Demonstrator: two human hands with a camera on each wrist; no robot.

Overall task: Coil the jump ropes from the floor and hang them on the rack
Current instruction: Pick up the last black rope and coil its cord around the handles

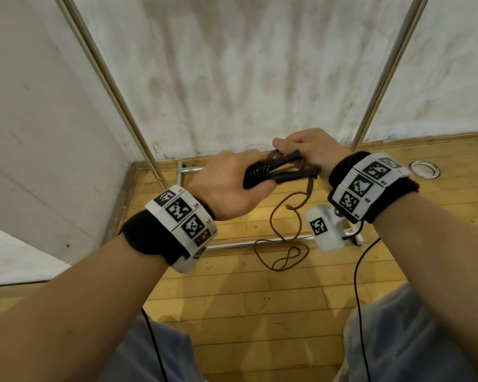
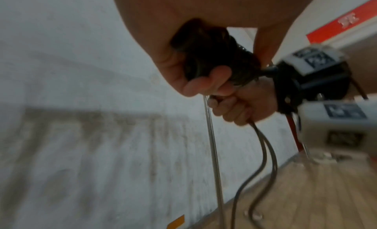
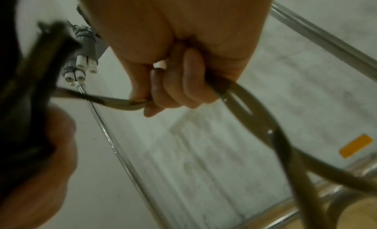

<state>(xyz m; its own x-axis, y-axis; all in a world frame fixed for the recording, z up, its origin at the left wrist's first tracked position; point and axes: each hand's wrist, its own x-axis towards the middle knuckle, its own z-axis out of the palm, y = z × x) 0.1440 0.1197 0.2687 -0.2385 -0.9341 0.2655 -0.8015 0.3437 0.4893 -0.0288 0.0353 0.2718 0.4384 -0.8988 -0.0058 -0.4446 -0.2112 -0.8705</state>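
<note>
Head view: both forearms reach forward over the yellow wooden plank floor [image 1: 260, 296], each wrist wrapped in a black band with white tag blocks. The left hand [image 1: 226, 186] is clenched around the black ribbed handles [image 1: 276, 172] of the thin dark-brown cord jump rope [image 1: 280, 238], knuckles up, thumb side toward the right hand. The right hand [image 1: 312, 150] sits just beside it, fingers curled down onto the cord where it leaves the handles. Below the hands the slack cord drops and lies in loose loops on the floor, crossing the low crossbar of the chrome tubular metal rack [image 1: 116, 86], whose two uprights rise on either side against the stained white wall [image 1: 246, 64].

Left wrist view adds: fingers [image 2: 204, 85] wrap the dark handle bundle from beneath; two strands of cord hang from under the right hand's curled fingers toward the floor. Image is blurred.

Right wrist view adds what the others hide: two coiled grey ropes with white cylindrical handle ends [image 3: 82, 63] already hang high on the rack beside one upright. The right-hand fingers [image 3: 173, 87] pinch the cord, one strand running taut left to the handles, a loop sagging right
</note>
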